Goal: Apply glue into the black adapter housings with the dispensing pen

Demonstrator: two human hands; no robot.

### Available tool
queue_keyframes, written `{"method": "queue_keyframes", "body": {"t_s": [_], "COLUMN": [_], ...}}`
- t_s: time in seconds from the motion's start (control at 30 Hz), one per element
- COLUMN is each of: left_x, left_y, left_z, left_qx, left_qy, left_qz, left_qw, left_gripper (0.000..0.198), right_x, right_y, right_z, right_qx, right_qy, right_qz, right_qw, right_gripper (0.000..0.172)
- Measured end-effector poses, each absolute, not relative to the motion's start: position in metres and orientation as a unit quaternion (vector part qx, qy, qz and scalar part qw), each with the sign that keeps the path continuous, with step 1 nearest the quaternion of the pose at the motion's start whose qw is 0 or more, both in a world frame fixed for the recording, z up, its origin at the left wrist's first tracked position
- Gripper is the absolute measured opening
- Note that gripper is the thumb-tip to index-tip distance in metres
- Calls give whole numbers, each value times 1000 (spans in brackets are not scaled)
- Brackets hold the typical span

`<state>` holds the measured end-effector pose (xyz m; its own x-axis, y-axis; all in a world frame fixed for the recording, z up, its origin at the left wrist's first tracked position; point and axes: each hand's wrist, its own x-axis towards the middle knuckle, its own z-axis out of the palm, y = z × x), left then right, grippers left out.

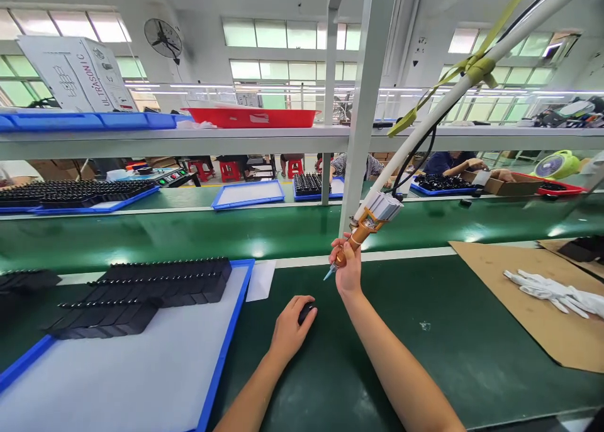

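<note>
My left hand (pixel 290 328) is closed around a small black part (pixel 306 312), just above the green work surface (pixel 401 344); the fingers cover much of it. My right hand (pixel 348 265) grips a copper-coloured dispensing gun (pixel 361 234), tilted with its thin blue nozzle pointing down and left. The nozzle tip is apart from the black part, up and to its right. A thick white tube (pixel 425 111) with black cables runs up from the gun's silver top. To the left, rows of black blocks (pixel 170 281) with shiny tops stand in a blue-rimmed tray (pixel 231 331).
White gloves (pixel 557 292) lie on brown cardboard (pixel 495 287) at right. Beyond is a green belt (pixel 283 227). A grey post (pixel 365 105) and shelf (pixel 264 143) stand ahead, with a red tray (pixel 255 117) on top. A co-worker's hands (pixel 476 165) show across the belt.
</note>
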<state>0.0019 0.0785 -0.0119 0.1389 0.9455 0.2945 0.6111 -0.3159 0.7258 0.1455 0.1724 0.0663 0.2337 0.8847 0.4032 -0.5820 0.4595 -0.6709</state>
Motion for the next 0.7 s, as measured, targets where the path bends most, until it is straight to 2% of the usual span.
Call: {"method": "queue_keyframes", "body": {"t_s": [0.37, 0.7], "left_x": [1, -8], "left_y": [79, 73], "left_z": [-10, 2], "left_qx": [706, 769], "left_qy": [544, 553], "left_qz": [395, 289], "left_qw": [224, 138], "left_gripper": [30, 37], "right_x": [147, 145], "right_y": [172, 170], "right_z": [67, 69], "right_qx": [-203, -200], "right_qy": [-382, -380], "right_qz": [481, 490], "right_qw": [762, 759], "right_gripper": [32, 33]}}
